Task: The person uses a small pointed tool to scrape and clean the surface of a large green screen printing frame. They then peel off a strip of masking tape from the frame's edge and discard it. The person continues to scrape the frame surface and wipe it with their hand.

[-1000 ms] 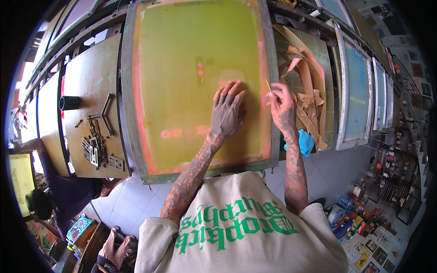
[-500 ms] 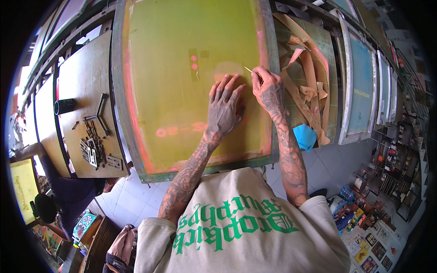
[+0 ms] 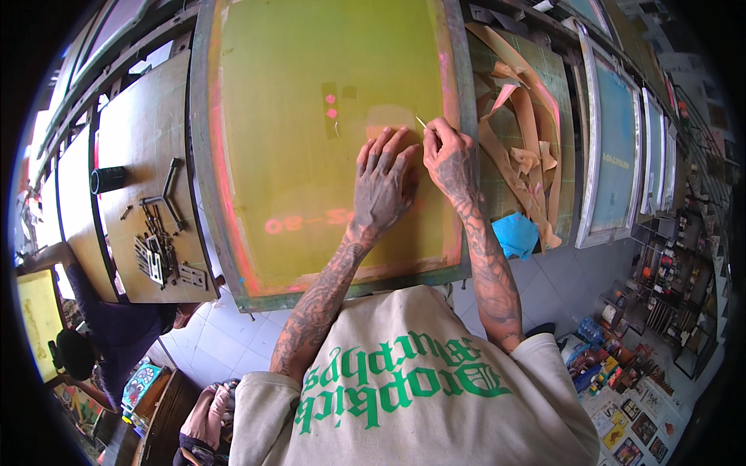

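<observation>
A large screen-printing frame (image 3: pixel 200 116) with yellow-green mesh (image 3: pixel 287 171) lies before me. My left hand (image 3: pixel 382 180) rests on the mesh, palm down and fingers stretched forward, just below a paler patch (image 3: pixel 388 118). To its right, near the frame's right side, my right hand (image 3: pixel 452 161) pinches a thin pale stick (image 3: pixel 420 121) between thumb and fingers. The stick's tip points up and left, over the mesh; whether it touches is too small to tell. Left of the hands, the mesh bears a dark strip with two pink diamonds (image 3: pixel 331 106) and a small curled sliver (image 3: pixel 337 129).
Crumpled brown tape (image 3: pixel 536 132) and a blue piece (image 3: pixel 515 235) lie on the board at right. On the left board are a Y-shaped wrench (image 3: pixel 169 198), loose bolts and metal parts (image 3: pixel 155 252), and a black cylinder (image 3: pixel 107 180). Another person (image 3: pixel 116 334) is at far left.
My right hand has shifted slightly left and down, toward my left hand, still pinching the stick. The left hand has stayed in place on the mesh.
</observation>
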`<state>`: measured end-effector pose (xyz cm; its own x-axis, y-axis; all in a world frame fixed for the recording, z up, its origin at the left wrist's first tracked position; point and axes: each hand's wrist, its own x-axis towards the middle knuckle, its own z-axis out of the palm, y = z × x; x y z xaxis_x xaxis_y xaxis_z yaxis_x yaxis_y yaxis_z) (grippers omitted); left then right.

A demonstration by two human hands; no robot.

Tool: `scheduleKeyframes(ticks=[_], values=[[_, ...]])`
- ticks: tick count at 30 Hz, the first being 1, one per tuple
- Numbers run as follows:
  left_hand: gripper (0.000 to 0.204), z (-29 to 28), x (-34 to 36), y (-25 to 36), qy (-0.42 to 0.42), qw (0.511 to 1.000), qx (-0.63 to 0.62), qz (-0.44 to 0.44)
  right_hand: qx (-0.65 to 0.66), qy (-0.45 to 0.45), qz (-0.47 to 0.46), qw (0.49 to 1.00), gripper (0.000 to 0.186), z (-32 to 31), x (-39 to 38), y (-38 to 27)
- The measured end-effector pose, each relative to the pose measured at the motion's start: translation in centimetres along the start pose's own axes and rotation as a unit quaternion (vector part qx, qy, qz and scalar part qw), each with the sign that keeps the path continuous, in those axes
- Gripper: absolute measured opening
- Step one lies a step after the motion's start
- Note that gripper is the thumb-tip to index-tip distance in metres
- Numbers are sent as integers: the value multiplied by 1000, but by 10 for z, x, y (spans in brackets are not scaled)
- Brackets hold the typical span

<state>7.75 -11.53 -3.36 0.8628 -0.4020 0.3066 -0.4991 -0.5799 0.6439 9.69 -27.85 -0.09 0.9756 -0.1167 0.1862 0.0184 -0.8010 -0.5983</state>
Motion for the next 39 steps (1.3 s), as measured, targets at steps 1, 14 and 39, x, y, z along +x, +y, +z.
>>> scheduleKeyframes(ticks=[1,14,39], values=[[49,0,0,0,3,1000,-3,-1,-5,1,9,1000,10,1,1,0],[49,1,-1,-2,8,1000,-3,8,-6,-1,26,1000,12,1,2,-6],[61,4,-1,-3,28,999,-19,7,0,40,17,999,12,16,-1,-2]])
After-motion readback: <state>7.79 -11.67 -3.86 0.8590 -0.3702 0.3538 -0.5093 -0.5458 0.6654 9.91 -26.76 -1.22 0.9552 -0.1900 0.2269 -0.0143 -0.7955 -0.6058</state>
